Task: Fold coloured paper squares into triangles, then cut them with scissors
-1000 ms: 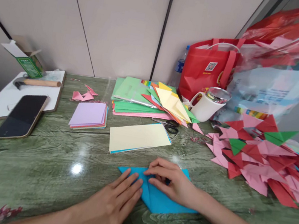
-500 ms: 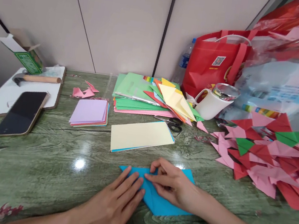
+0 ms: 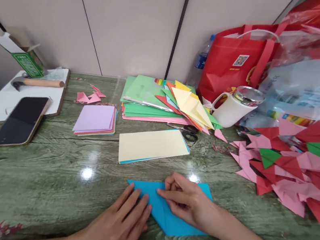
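A folded blue paper lies on the green table near its front edge. My left hand rests flat on the paper's left part with its fingers stretched out together. My right hand lies on top of the paper's middle, index finger extended along a fold and the other fingers curled, pressing it down.
A cream paper stack, a lilac square stack, coloured sheets and scissors lie behind. A white mug, red bag and a heap of folded triangles stand right. A phone lies left.
My left hand has slid a little back toward me on the blue paper. My right hand stays pressing the fold. The camera has turned slightly left.
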The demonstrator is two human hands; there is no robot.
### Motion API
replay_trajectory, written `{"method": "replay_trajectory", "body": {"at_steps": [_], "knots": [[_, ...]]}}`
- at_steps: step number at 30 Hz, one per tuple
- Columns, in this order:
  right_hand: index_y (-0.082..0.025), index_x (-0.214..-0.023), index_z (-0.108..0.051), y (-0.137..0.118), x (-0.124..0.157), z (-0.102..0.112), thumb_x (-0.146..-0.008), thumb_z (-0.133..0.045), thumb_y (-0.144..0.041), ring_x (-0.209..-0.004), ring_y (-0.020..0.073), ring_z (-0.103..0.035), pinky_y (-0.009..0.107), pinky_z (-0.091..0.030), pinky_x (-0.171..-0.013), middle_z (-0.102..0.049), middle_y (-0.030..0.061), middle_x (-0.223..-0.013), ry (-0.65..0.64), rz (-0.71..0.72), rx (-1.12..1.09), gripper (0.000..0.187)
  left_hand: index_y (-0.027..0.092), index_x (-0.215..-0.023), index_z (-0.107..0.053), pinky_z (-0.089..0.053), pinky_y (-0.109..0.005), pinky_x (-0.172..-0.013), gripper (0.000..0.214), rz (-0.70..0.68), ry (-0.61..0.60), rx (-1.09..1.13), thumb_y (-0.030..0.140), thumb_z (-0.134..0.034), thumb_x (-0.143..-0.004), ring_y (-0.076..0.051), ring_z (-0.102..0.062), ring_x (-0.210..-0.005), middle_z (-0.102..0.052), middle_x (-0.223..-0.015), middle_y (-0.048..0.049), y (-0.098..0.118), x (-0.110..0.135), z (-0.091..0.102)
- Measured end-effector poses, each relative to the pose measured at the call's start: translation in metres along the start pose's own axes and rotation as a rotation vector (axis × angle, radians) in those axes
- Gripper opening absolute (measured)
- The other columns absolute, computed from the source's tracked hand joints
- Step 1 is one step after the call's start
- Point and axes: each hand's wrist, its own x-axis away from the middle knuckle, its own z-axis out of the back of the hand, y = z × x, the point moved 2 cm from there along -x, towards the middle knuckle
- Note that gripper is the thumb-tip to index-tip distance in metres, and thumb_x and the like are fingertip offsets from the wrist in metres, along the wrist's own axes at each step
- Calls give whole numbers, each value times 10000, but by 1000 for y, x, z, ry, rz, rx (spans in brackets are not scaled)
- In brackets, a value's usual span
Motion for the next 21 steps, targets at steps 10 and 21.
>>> {"method": "replay_trajectory", "body": {"at_steps": [10,21], "knots": [[-204,-1054,-665,-8,-4,7,-911,-460,-154,-746,119,-560,226,-506,-623,-523,70,-925,-7,48,13,255,73,-1167,-598,-316,-568,-1040,286,7,-39,-4,204,-466,-949,-319,-540,-1139,-638,-1155,-139,0,3,-8],[-187,-1048,-667,-12,-5,11,-900,-478,-112,-679,102,-548,229,-473,-571,-546,83,-961,-8,100,60,251,72,-1196,-581,-370,-516,-1009,329,-9,-83,-13,245,-488,-931,-318,-525,-1154,-622,-1187,-152,3,5,-3]]}}
